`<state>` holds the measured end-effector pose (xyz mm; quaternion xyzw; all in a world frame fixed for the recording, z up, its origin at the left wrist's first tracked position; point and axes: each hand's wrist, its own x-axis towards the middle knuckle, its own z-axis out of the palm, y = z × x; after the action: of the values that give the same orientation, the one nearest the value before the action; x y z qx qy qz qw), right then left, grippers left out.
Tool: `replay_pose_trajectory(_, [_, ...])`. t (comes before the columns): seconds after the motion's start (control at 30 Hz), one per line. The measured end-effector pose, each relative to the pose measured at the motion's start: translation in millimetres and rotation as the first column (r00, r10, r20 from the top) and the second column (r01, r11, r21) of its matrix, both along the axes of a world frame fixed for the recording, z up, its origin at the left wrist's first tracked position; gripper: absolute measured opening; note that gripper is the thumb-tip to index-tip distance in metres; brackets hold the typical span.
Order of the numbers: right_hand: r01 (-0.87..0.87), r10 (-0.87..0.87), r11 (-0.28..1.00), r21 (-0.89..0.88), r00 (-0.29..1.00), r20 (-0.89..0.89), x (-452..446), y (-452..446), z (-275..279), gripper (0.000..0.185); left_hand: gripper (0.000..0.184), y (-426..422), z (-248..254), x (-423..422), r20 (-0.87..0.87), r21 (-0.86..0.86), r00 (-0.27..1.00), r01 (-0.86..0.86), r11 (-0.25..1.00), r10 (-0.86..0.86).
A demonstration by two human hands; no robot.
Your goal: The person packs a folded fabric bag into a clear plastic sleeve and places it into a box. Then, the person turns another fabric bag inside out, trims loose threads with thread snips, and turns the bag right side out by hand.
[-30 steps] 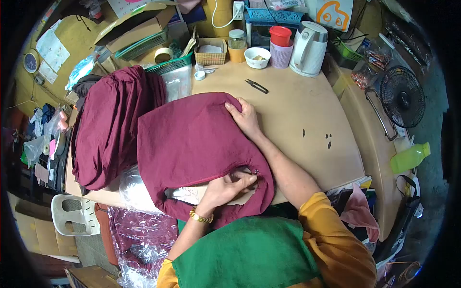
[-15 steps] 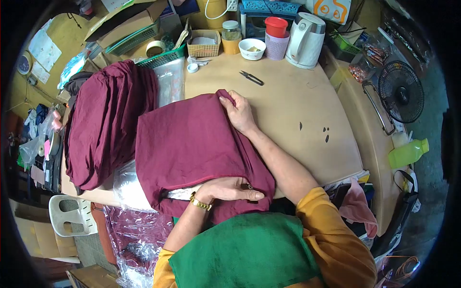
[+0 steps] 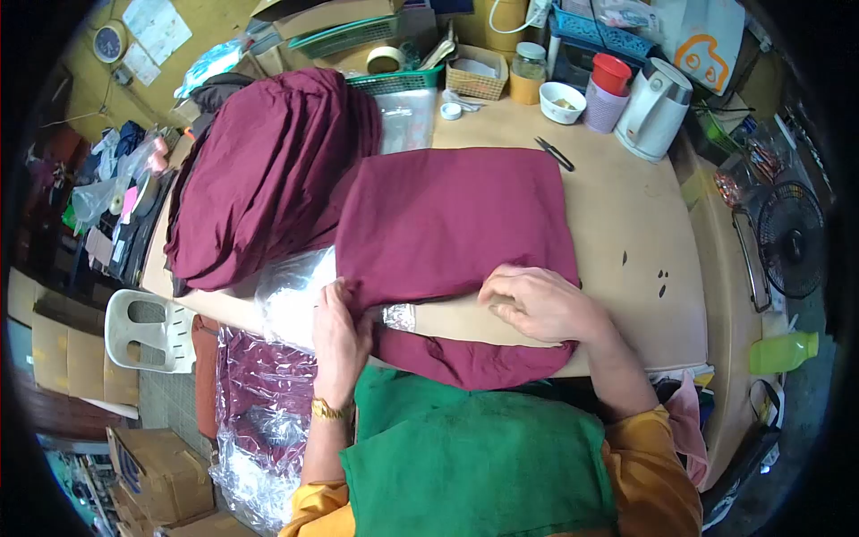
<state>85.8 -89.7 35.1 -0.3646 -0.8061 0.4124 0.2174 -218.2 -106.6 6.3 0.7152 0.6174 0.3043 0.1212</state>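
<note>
A maroon cloth piece (image 3: 452, 219) lies flat on the table, roughly square, with its near part folded into a strip (image 3: 465, 358) along the table's front edge. Between the two parts, bare tabletop and a bit of clear plastic show. My left hand (image 3: 338, 336), with a gold watch on the wrist, is closed on the cloth at its near left corner. Over the gap is my right hand (image 3: 541, 304), fingers loosely bent and apart, the upper ones at the cloth's near edge. I see nothing held in it.
A large maroon fabric pile (image 3: 268, 179) stands on the left. Thread snips (image 3: 555, 154) lie beyond the cloth. Along the back are a white kettle (image 3: 655, 109), a bowl (image 3: 563, 104), a jar (image 3: 528, 72) and baskets (image 3: 476, 73). Clear plastic bags (image 3: 291, 291) lie at the left.
The view has shifted, and the cloth now lies flatter. My right hand has left the far edge and come to the near side. My left hand has come out of the cloth to its left corner.
</note>
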Motion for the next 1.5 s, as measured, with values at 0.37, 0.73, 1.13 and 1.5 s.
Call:
replay_pose_trajectory(0.37, [0.164, -0.326, 0.908, -0.386, 0.855, -0.403, -49.7, -30.4, -37.6, 0.032, 0.045, -18.2, -8.3, 55.9, 0.473, 0.203, 0.839, 0.193, 0.960, -0.268])
replay_pose_trajectory(0.73, [-0.160, -0.095, 0.811, -0.562, 0.913, -0.397, -93.3, -32.8, -66.2, 0.031, 0.072, 9.9, -51.5, 35.5, 0.645, -0.094, 0.764, 0.074, 0.993, 0.004])
replay_pose_trajectory(1.13, [-0.374, -0.203, 0.597, -0.710, 0.785, -0.585, -92.5, -38.5, -60.2, 0.028, 0.069, 33.8, -20.6, 48.2, 0.630, 0.058, 0.743, 0.248, 0.967, -0.228])
replay_pose_trajectory(1.5, [-0.077, -0.240, 0.707, -0.703, 0.909, -0.341, -91.8, -44.1, -32.3, 0.063, 0.070, 34.1, -18.9, 44.7, 0.575, 0.108, 0.799, 0.140, 0.984, -0.177])
